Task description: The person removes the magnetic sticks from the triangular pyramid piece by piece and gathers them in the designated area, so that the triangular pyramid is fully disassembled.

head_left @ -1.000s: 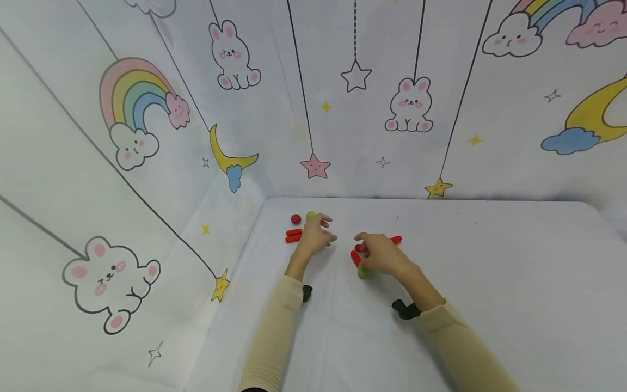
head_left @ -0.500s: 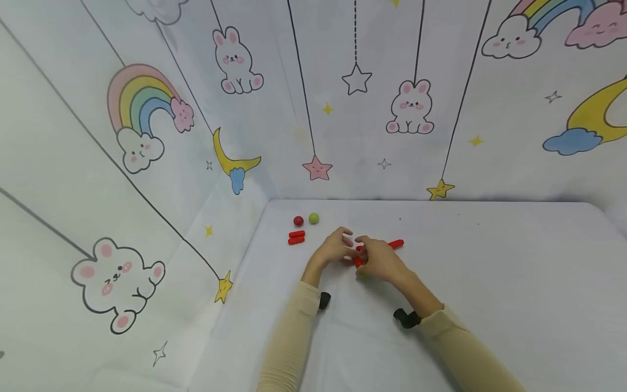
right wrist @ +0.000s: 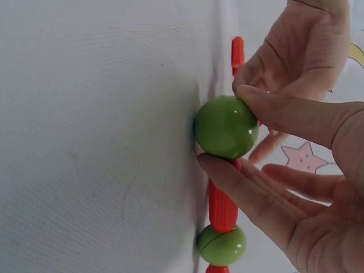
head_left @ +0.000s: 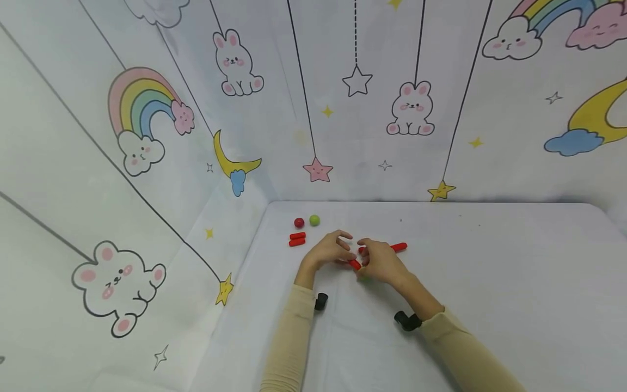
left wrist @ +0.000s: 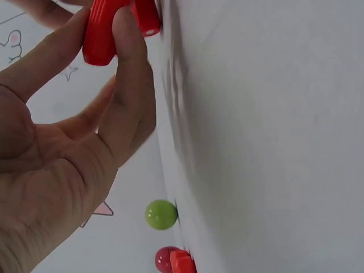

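Observation:
My left hand (head_left: 329, 251) pinches a ribbed red stick (left wrist: 102, 34) between thumb and fingers. Just to its right, my right hand (head_left: 384, 262) holds a green ball (right wrist: 226, 127) between thumb and fingertips, low over the white table. In the head view the held stick slants toward that ball, which the right hand mostly covers. Below the held ball in the right wrist view runs another red stick (right wrist: 222, 205), with its end against a second green ball (right wrist: 222, 245). A further red stick (head_left: 399, 247) sticks out beyond the right hand in the head view.
At the table's far left lie two short red sticks (head_left: 296, 239) side by side. Behind them are a red ball (head_left: 299, 222) and a green ball (head_left: 314, 220). A white curtain (head_left: 372, 136) with printed rabbits and stars stands along the table's back edge.
My left hand has moved right, away from the pieces at the far left, and has taken hold of the red stick beside the right hand. The right hand has hardly moved.

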A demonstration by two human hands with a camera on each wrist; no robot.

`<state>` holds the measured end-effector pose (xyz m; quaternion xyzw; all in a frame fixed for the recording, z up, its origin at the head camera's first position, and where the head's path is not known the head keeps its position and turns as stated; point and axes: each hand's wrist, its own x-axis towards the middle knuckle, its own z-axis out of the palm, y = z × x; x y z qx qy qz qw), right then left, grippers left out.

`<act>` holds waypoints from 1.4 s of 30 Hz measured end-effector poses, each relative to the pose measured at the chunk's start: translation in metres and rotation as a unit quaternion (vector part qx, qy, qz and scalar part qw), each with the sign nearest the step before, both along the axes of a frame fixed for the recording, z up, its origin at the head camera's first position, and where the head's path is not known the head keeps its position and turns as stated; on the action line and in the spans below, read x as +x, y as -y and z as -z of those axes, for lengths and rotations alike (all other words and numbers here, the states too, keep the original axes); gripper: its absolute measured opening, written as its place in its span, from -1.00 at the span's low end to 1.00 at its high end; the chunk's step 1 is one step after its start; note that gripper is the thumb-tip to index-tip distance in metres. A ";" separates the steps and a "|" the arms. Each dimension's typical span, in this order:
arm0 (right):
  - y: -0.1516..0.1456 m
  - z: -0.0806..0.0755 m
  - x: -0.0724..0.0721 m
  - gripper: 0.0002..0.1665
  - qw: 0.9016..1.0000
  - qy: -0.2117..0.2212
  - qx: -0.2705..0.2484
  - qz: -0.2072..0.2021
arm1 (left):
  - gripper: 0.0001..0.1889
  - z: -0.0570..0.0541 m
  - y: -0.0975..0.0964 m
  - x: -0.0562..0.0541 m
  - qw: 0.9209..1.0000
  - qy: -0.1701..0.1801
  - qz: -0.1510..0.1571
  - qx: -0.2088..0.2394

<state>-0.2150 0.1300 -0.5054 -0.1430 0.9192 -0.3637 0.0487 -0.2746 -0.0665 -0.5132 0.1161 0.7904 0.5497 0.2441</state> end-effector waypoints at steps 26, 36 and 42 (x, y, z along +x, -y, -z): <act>-0.003 0.003 -0.005 -0.16 1.000 0.016 -0.002 -0.002 | -0.40 -0.002 0.020 -0.004 1.000 0.026 0.011 0.008; -0.003 0.002 -0.003 -0.20 1.000 0.020 -0.002 -0.006 | -0.40 -0.003 0.020 0.000 0.999 0.031 0.002 0.010; 0.000 0.002 -0.003 -0.23 1.000 0.020 -0.004 -0.007 | -0.38 -0.002 0.023 -0.001 1.000 0.015 0.002 0.000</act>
